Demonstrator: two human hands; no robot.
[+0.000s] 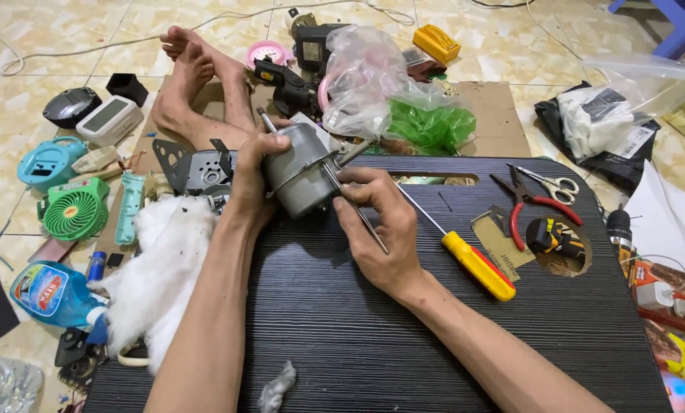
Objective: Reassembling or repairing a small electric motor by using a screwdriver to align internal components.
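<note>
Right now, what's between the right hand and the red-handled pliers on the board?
Head view: a yellow-handled screwdriver lies on the black board between the right hand and the red-handled pliers. Otherwise bare board.

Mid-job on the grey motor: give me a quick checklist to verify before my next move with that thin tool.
1. Left hand grips the grey motor: ok.
2. Right hand pinches the thin metal tool against the motor: ok.
3. Tool tip seated at the motor: cannot tell, fingers hide it.
4. Motor shaft free of the plastic bag: cannot tell.
5. Yellow screwdriver and red pliers on the black board, close by: ok.
</note>
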